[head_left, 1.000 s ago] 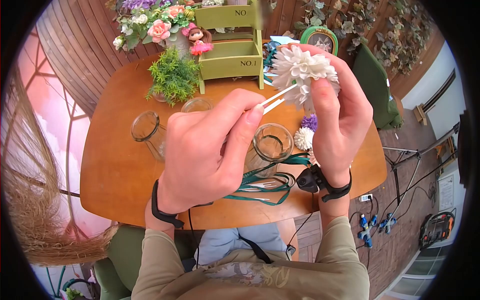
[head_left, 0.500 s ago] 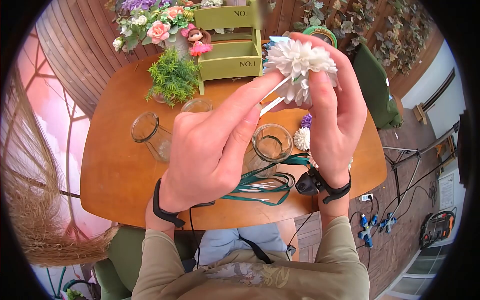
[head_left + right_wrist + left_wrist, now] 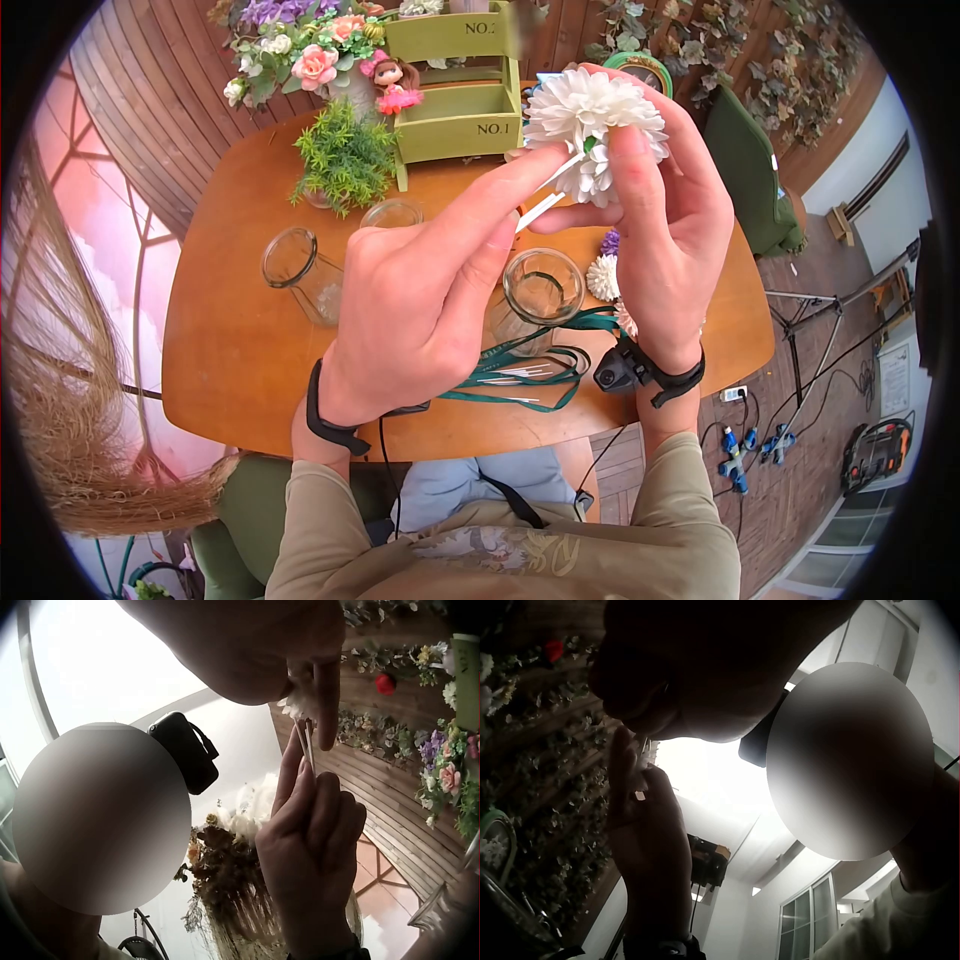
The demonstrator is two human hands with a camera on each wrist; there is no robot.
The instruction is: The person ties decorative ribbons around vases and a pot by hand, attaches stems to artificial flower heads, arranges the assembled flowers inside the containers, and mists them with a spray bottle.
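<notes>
A white artificial flower (image 3: 590, 120) with many petals is gripped by my right hand (image 3: 675, 215), its thumb on the petals and the fingers behind. My left hand (image 3: 415, 305) pinches thin white sticks (image 3: 541, 210) between thumb and fingers. The left index finger reaches along one stick to the underside of the flower, where a bit of green (image 3: 590, 145) shows. In the right wrist view two sticks (image 3: 307, 742) rise from the left hand towards the petals (image 3: 301, 703). The left wrist view is dark, and the left hand's grip is hidden there.
Below the hands stands a glass vase (image 3: 543, 290), with another glass vase (image 3: 292, 260) to the left. Dark green ribbon-like strips and white sticks (image 3: 515, 374) lie near the front edge. More flower heads (image 3: 604, 277) lie under the right hand. Behind are a green plant (image 3: 345, 155) and a green shelf (image 3: 455, 130).
My left index finger has straightened from a curled pose and now reaches the flower along the stick. The right hand and the flower have shifted slightly left and towards the shelf.
</notes>
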